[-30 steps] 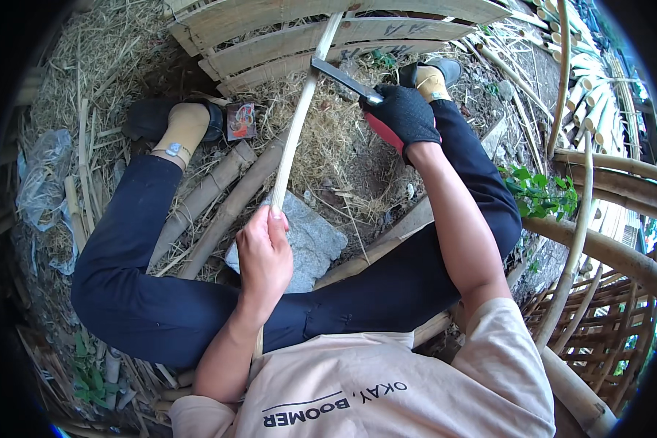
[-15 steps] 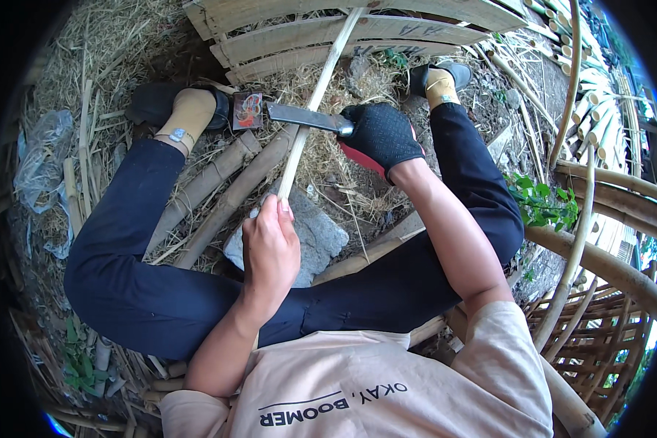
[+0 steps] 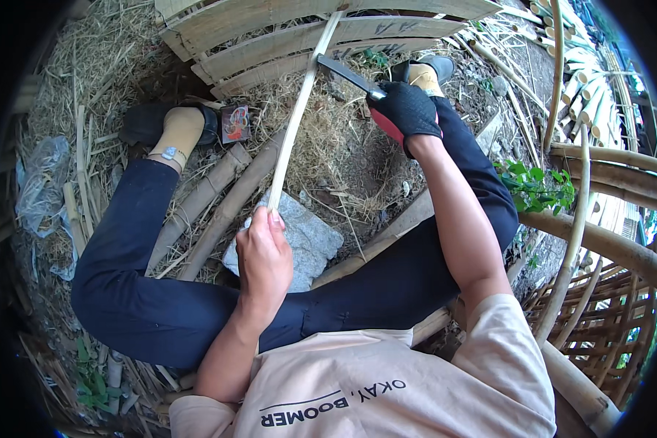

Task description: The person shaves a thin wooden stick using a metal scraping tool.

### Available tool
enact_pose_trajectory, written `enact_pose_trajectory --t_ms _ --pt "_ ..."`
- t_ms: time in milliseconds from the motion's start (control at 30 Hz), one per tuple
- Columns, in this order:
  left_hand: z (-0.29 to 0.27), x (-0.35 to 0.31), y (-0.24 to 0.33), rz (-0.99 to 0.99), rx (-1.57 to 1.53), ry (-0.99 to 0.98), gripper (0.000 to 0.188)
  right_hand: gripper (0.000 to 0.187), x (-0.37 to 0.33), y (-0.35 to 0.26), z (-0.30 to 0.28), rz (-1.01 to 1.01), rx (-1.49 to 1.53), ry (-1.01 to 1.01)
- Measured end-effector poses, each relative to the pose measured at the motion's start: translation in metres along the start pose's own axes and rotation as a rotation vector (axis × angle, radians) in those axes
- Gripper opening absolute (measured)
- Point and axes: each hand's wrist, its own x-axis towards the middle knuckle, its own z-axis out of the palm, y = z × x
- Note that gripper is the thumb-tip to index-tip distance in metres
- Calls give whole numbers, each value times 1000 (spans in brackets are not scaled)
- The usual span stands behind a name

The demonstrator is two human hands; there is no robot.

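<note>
My bare left hand point(image 3: 265, 252) is closed round the near end of a long pale bamboo strip point(image 3: 297, 120). The strip slants away from me, its far end reaching the wooden crate. My right hand point(image 3: 406, 117), in a black and red glove, grips the handle of a broad-bladed knife point(image 3: 349, 77). The blade points left and away, and its tip end meets the strip near the strip's far part. Below my left hand lies a grey stone block point(image 3: 310, 237), between my legs.
A slatted wooden crate point(image 3: 270, 51) stands at the far side. Bamboo poles point(image 3: 233, 186) lie by my left leg, near a small red packet point(image 3: 235, 124). Crumpled plastic point(image 3: 44, 182) is at the left. At the right are a woven bamboo basket point(image 3: 606, 328) and cut bamboo point(image 3: 584, 95).
The knife has slid away from me along the strip, my right hand moving outward and right. My left hand keeps hold of the strip and has shifted slightly nearer and left.
</note>
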Motion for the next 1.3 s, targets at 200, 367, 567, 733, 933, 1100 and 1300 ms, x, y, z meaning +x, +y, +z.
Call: enact_pose_trajectory --t_ms 200,367,567,733,933,1100,1300 --pt "3 8 -8 12 -76 58 25 32 -21 -35 5 -257 80 -94" --pt "-1 9 -7 -8 -129 25 24 25 -43 -51 9 -370 71 -205" --pt "5 8 -11 32 -87 68 25 23 -36 -55 19 -352 25 -204" --pt "2 6 -5 -2 -26 43 25 23 -29 -52 23 -338 31 -138" --pt "4 -2 -4 51 -16 50 27 34 7 0 17 -77 62 -105" --pt "-2 6 -3 -27 -96 21 21 38 -3 -10 24 -87 160 -22" --pt "-9 12 -2 -79 -129 -21 18 38 -20 -34 3 -176 252 11"
